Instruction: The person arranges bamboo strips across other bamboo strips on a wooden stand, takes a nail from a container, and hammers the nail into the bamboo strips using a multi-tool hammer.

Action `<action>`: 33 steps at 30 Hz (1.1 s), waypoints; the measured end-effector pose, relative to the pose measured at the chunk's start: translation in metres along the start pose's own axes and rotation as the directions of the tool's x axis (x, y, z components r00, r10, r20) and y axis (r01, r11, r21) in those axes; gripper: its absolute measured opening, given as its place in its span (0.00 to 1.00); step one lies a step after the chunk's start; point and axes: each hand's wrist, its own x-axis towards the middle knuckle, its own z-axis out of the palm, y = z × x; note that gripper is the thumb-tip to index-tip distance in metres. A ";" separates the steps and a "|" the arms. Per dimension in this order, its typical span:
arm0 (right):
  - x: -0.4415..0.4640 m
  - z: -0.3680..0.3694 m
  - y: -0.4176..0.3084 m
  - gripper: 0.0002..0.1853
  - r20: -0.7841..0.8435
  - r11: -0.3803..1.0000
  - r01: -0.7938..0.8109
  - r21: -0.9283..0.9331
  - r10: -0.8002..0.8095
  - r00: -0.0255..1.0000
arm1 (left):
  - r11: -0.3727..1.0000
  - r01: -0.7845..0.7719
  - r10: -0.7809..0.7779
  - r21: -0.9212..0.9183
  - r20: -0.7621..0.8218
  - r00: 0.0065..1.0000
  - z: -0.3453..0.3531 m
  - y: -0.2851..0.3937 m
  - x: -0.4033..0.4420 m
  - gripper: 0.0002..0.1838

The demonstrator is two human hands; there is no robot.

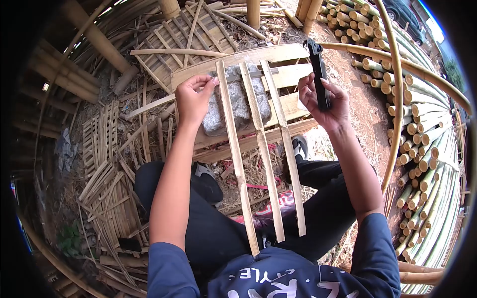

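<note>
Navy shirt (278,263) up front | three bamboo slats (261,134) across stone block (241,102) on worktop (290,77) | left fingers (202,79) pinched by leftmost slat (235,149), can't tell if gripping | right fingers (307,92) round black tool (318,74) | probably lining-up step, next move needs steady slats imo

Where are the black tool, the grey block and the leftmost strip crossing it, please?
Black tool (316,67): head view, its long body.
Grey block (239,102): head view, its rough face.
Leftmost strip (236,154): head view, about mid-length.
</note>
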 end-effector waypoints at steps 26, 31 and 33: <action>0.001 -0.012 -0.009 0.20 -0.017 0.987 0.040 -0.154 -0.043 0.999 | 0.872 -0.280 0.269 0.401 0.086 0.959 0.045 -0.063 0.095 0.08; 0.002 -0.014 -0.009 0.20 -0.023 0.985 0.048 -0.163 -0.053 0.998 | 0.866 -0.278 0.265 0.416 0.090 0.960 0.042 -0.060 0.090 0.08; 0.001 -0.013 -0.009 0.20 -0.026 0.984 0.052 -0.168 -0.057 0.998 | 0.874 -0.278 0.266 0.398 0.086 0.960 0.043 -0.060 0.090 0.08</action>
